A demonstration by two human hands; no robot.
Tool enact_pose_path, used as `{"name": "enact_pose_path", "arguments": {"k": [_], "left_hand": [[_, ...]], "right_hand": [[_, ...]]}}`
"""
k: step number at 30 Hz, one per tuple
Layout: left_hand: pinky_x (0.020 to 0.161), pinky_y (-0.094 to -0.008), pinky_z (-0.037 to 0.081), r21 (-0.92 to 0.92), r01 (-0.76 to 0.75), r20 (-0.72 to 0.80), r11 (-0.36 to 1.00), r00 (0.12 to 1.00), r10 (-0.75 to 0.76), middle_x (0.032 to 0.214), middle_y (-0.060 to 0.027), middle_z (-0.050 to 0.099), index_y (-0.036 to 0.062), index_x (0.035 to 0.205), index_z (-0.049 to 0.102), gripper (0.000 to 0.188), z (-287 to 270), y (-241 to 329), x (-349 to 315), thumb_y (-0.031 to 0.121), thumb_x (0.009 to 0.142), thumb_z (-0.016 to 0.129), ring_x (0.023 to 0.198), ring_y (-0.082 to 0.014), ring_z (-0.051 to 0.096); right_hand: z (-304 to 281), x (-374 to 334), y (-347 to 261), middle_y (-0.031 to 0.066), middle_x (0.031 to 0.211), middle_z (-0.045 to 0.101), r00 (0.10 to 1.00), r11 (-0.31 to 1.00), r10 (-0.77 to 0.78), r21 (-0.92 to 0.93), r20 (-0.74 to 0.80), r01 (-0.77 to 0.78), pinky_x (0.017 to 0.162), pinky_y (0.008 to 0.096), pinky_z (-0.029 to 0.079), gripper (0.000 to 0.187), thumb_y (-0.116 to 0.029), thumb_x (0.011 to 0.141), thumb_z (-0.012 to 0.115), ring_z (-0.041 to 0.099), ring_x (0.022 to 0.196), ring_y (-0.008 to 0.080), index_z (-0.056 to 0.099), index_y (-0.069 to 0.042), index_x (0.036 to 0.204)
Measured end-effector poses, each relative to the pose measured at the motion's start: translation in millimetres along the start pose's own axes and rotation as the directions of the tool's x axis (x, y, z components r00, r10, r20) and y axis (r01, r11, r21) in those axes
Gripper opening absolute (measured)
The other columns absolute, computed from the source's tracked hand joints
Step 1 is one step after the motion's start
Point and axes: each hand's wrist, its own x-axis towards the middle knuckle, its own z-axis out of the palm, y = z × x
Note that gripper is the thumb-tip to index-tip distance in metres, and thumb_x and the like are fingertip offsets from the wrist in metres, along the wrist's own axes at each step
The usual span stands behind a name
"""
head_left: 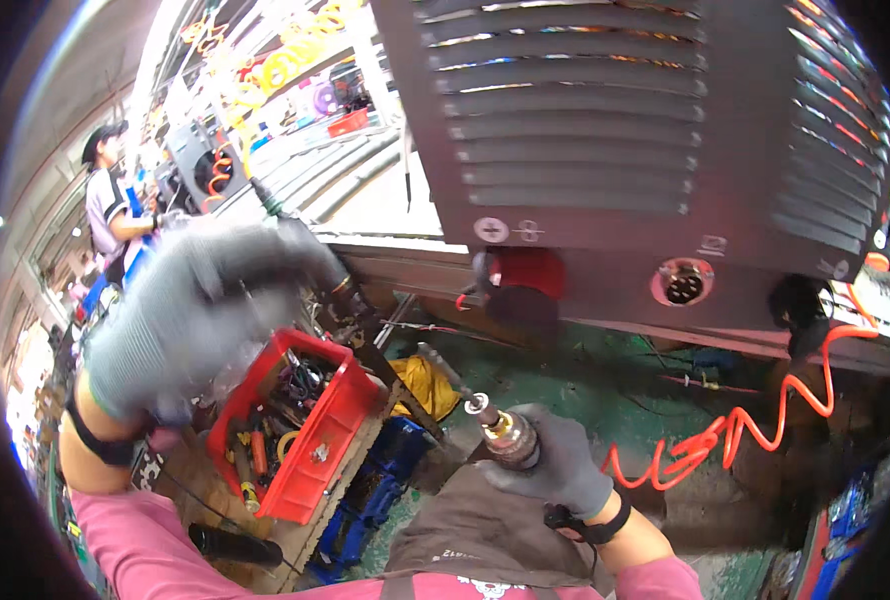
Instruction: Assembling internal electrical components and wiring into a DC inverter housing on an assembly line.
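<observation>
My right hand (560, 465), in a grey glove, is closed around a round metal connector (505, 430) with a knurled ring, held low in front of my apron. A thin grey rod (443, 368) shows just beyond its tip. My left hand (205, 300), also gloved, is raised at the left and smeared by motion; its fingers cannot be made out. Past its fingertips a slim dark tool (348, 298) slants downward; whether the hand grips it is unclear. A dark metal housing (585, 215) with louvred vents stands ahead, with a round multi-pin socket (683, 284) in its lower face.
Below my left hand a red bin (310, 455) of hand tools rests on a wooden surface, with blue bins (365, 500) beside it. An orange coiled hose (725, 435) hangs at the right. A yellow cloth (425, 388) lies ahead. Another person (115, 205) stands far left.
</observation>
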Motion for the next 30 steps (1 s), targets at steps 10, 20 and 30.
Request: {"name": "enact_pose_path", "arguments": {"k": [10,20,30], "left_hand": [[0.053,-0.0216,0.052,-0.588,0.504,0.385,0.632,0.862,-0.33,0.077,-0.0093,0.065,-0.0047,0.106,0.058,0.026,75.0,14.2,7.3,0.017,0.094,0.051,0.063,-0.0128,0.065],[0.057,-0.0224,0.056,-0.484,0.451,0.32,0.75,0.889,-0.328,0.078,-0.0111,0.068,-0.0062,0.104,0.061,0.019,79.0,18.3,10.1,0.004,0.09,0.054,0.064,-0.0127,0.066],[0.064,-0.0221,0.048,-0.601,-0.063,-0.127,0.797,0.992,-0.017,0.087,-0.0058,0.064,-0.0019,0.116,0.056,0.072,104.5,-28.3,9.1,0.052,0.071,0.074,0.074,-0.0084,0.06]], "right_hand": [[1.2,-18.0,1.3,0.011,0.08,0.064,0.998,0.997,-0.014,0.074,-0.059,0.018,0.057,0.0355,0.052,0.052,-0.042,0.065,0.079,0.065,0.067,0.0285,0.058,-0.01,0.1],[13.3,-17.4,10.3,0.0094,0.077,0.064,0.999,0.998,-0.035,0.048,-0.023,0.036,0.055,0.0364,0.051,0.052,-0.043,0.066,0.077,0.065,0.067,0.0286,0.056,-0.012,0.103],[44.7,17.5,12.4,0.0078,0.077,0.064,0.956,0.982,-0.082,0.143,-0.281,0.126,0.057,0.035,0.052,0.049,-0.04,0.066,0.077,0.065,0.068,0.0265,0.054,-0.012,0.099]]}}
